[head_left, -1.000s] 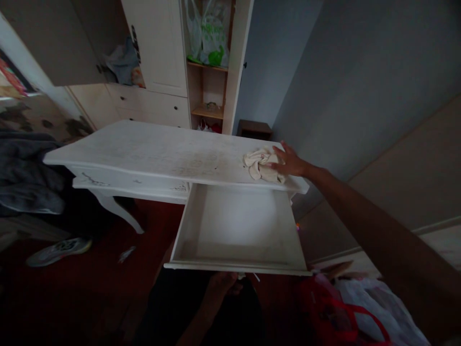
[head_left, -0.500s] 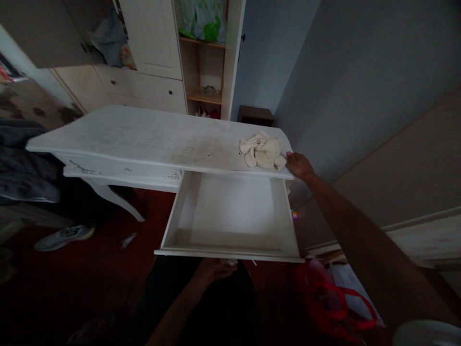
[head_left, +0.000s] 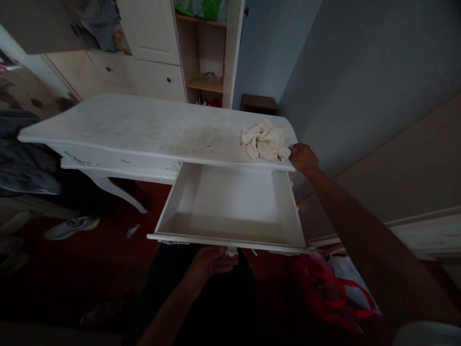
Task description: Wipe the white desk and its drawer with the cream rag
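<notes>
A white table [head_left: 126,129] stands in front of me with its right drawer [head_left: 230,204] pulled out; the drawer's inside looks bare. A crumpled cream cloth [head_left: 266,142] lies on the tabletop near the right corner. My right hand [head_left: 302,157] rests against that corner just right of the cloth, fingers curled over the table's edge. My left hand [head_left: 212,259] is below the drawer's front panel, fingers curled round a small pale thing I cannot make out.
A cream wardrobe [head_left: 151,43] with an open shelf bay stands behind the table. A red-handled bag [head_left: 334,298] lies on the dark red floor at right, a grey shoe [head_left: 70,227] at left. Dark clothes [head_left: 25,158] are piled at the far left.
My right hand left the cloth and drew back to the table's right corner. The drawer front has come slightly nearer to me with my left hand under it.
</notes>
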### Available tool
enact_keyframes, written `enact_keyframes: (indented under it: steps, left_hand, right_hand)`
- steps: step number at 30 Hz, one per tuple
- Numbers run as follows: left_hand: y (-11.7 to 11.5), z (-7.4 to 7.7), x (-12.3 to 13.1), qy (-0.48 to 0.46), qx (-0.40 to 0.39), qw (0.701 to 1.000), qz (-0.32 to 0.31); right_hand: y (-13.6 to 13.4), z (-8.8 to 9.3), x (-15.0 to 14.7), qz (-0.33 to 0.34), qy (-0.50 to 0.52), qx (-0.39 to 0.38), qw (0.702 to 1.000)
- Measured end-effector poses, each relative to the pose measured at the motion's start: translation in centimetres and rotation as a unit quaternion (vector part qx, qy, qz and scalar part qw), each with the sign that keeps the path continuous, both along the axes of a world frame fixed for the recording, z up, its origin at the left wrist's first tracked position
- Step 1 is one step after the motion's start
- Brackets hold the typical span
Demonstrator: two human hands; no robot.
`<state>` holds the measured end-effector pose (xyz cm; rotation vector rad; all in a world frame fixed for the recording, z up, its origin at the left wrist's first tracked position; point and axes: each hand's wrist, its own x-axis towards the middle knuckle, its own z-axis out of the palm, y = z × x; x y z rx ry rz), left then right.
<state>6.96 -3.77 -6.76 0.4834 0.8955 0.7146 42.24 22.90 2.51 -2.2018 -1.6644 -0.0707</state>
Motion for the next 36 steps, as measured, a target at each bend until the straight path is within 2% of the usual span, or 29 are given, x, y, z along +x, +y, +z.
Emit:
enact_keyframes:
  steps: [5, 13, 25, 36]
  left_hand:
    - [0.7, 1.7, 0.1, 0.001, 0.007, 1.000, 0.003]
    - [3.5, 1.3, 1.7, -0.003, 0.018, 0.999, 0.027]
    - [10.6, 1.9, 3.5, 0.000, 0.000, 0.998, 0.061]
    - [17.4, 0.9, 4.2, -0.016, 0.012, 0.995, 0.099]
  right_hand:
    - [-0.1, 0.0, -0.2, -0.002, 0.000, 0.002, 1.000]
    - [-0.3, 0.1, -0.4, -0.004, -0.009, -0.003, 1.000]
    - [-0.9, 0.7, -1.2, -0.021, -0.001, -0.015, 1.000]
    - [-0.8, 0.4, -0.9, -0.013, -0.009, -0.012, 1.000]
